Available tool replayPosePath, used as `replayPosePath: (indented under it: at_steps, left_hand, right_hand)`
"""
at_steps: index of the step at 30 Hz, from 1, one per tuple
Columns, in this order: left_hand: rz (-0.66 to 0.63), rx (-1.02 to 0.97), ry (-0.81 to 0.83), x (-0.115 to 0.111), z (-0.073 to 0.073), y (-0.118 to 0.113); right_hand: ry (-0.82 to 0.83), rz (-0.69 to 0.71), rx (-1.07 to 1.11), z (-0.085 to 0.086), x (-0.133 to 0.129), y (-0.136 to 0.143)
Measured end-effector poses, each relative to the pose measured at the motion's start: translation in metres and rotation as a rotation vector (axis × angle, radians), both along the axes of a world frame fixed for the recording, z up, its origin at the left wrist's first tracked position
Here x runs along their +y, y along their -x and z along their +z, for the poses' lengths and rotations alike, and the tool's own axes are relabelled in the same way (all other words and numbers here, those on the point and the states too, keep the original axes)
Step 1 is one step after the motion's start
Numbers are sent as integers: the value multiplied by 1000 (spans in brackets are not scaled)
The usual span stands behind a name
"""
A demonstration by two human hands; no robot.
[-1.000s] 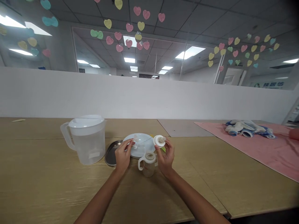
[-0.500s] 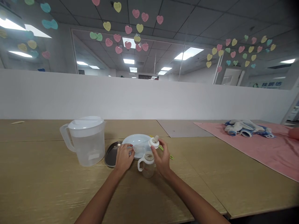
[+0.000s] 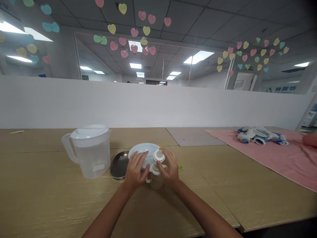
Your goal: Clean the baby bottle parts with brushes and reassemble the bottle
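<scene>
A clear baby bottle with white handles stands upright on the table in front of me. My right hand grips the white collar with a teat between thumb and fingers, just above the bottle's mouth. Whether the collar touches the neck I cannot tell. To the left of the bottle, my left hand has its fingers stretched and thumb apart, with nothing visible in it. Behind both hands lies a white plate, partly covered by them.
A lidded translucent pitcher stands at the left. Beside it is a dark metal tray. A green tool end pokes out behind my right hand. White-and-blue cloth items lie on a pink cloth at the right.
My left hand has left the clear cover by the plate and moved right toward the bottle, fingers opening. My right hand has brought the teat collar left and lower over the bottle.
</scene>
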State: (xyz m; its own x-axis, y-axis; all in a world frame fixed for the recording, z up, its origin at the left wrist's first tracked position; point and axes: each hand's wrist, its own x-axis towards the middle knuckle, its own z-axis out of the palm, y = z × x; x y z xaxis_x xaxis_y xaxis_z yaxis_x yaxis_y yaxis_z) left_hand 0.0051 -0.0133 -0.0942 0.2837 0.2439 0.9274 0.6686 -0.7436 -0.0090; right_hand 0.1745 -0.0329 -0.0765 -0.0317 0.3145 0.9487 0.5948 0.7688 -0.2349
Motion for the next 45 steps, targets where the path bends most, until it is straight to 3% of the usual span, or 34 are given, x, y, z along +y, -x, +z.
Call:
replayPosePath:
  at_steps: [3, 6, 10, 15, 19, 28, 34, 45]
  left_hand:
    - [-32, 38, -163, -5, -3, -10]
    - [-22, 14, -229, -6, -5, -16]
    - [-91, 39, -211, -6, -8, -16]
    - [-217, 54, -161, -6, -8, -16]
    - [-266, 12, -155, -9, -6, -18]
    - [-321, 21, -234, -15, 0, -23]
    - [-336, 15, -256, -18, 4, -25]
    - [-366, -15, -274, -22, 6, -28]
  right_hand:
    - [-135, 87, -81, 2, -5, 1]
    - [-162, 176, -110, 1, -7, 5]
    - [-197, 254, -126, 0, -8, 7]
    - [-211, 178, -152, 0, -9, 5]
    - [-241, 213, -139, -2, -10, 6]
    - [-145, 219, -11, -3, -17, 11]
    - [50, 303, 79, -8, -21, 8]
    - [152, 334, 131, -2, -26, 8]
